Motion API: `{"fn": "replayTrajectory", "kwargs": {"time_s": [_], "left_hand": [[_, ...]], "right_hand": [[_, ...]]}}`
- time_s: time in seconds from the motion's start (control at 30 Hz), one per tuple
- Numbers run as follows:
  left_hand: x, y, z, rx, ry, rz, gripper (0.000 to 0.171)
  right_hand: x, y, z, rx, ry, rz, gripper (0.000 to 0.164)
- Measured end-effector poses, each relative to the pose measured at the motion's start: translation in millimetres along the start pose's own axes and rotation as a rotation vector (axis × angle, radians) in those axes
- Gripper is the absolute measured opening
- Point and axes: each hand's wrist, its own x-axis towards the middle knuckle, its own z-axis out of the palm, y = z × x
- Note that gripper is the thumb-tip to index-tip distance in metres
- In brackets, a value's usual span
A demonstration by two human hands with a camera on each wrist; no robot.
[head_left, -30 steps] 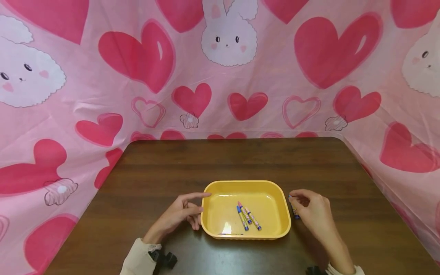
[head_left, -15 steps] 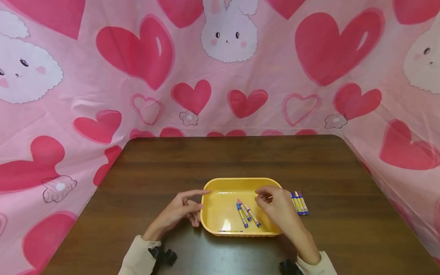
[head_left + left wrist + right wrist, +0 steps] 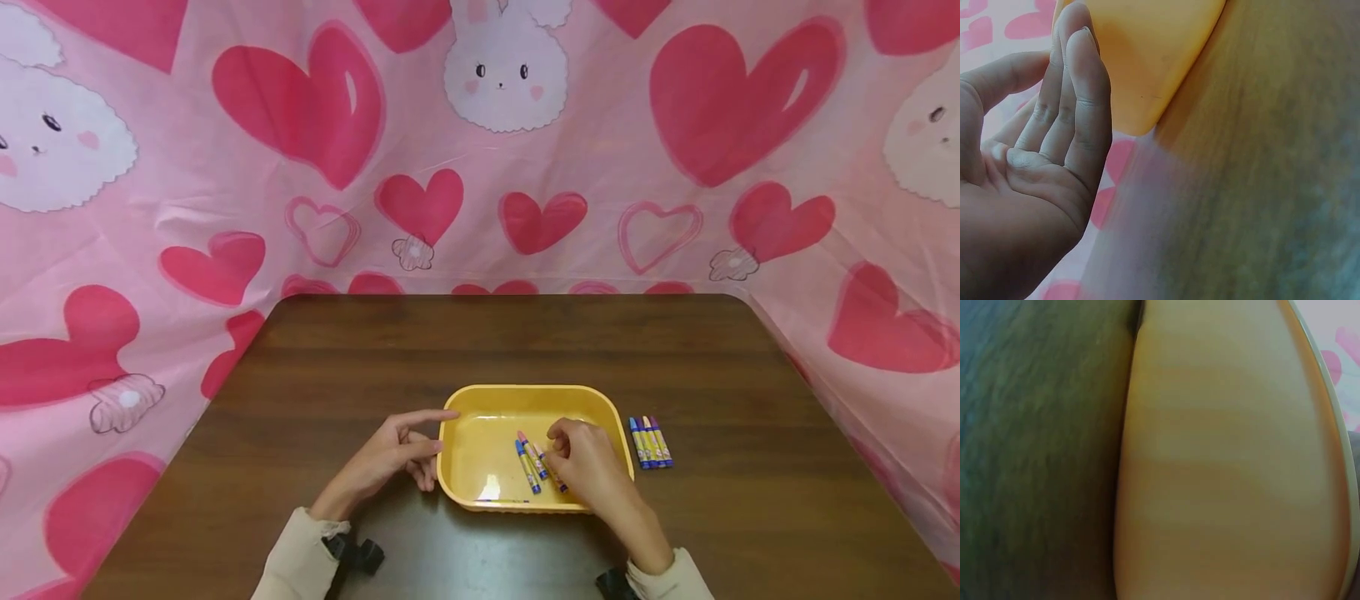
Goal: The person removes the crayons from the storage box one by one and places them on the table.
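A yellow tray point(image 3: 480, 396) sits on the table. In it lie a blue-tipped crayon point(image 3: 528, 468), a pink-tipped crayon point(image 3: 534, 457) and a third crayon point(image 3: 561, 485), partly hidden under my right hand point(image 3: 592, 467). That hand is bent over the tray's right half, thumb and index apart, their tips close by the third crayon. Whether they touch it is hard to see. My left hand point(image 3: 397, 450) is at the tray's left rim, index finger stretched over it and thumb against it. The left wrist view shows this hand point(image 3: 1054, 137) with extended fingers beside the tray point(image 3: 1147, 50).
Several crayons point(image 3: 651, 442) lie side by side in a row right of the tray. A thin dark strip point(image 3: 502, 502) shows along the tray's front wall. The brown table point(image 3: 480, 333) meets a pink cloth with hearts and rabbits point(image 3: 540, 167) behind.
My right hand has moved left from the crayon row, which it partly covered, into the tray over the crayons there. My left hand has stayed at the rim.
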Motion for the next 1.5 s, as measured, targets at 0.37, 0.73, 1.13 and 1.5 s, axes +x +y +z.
{"fn": "replayTrajectory", "kwargs": {"time_s": [0.37,0.73,1.13,1.5], "left_hand": [[-0.1,0.8,2.2,0.004,0.009,-0.015,0.052],[-1.0,1.1,3.1,0.006,0.012,-0.015,0.051],[-3.8,2.7,3.8,0.017,0.029,-0.020,0.050],[-1.3,0.4,2.3,-0.013,0.007,0.008,0.052]], "right_hand": [[-5.7,0.6,-1.5,-0.066,-0.143,-0.004,0.016],[-5.1,1.6,-1.9,-0.066,-0.153,0.012,0.018],[-3.1,-2.9,-2.4,-0.043,-0.081,-0.002,0.014],[-5.0,-4.1,-2.9,-0.027,0.056,-0.029,0.012]]}}
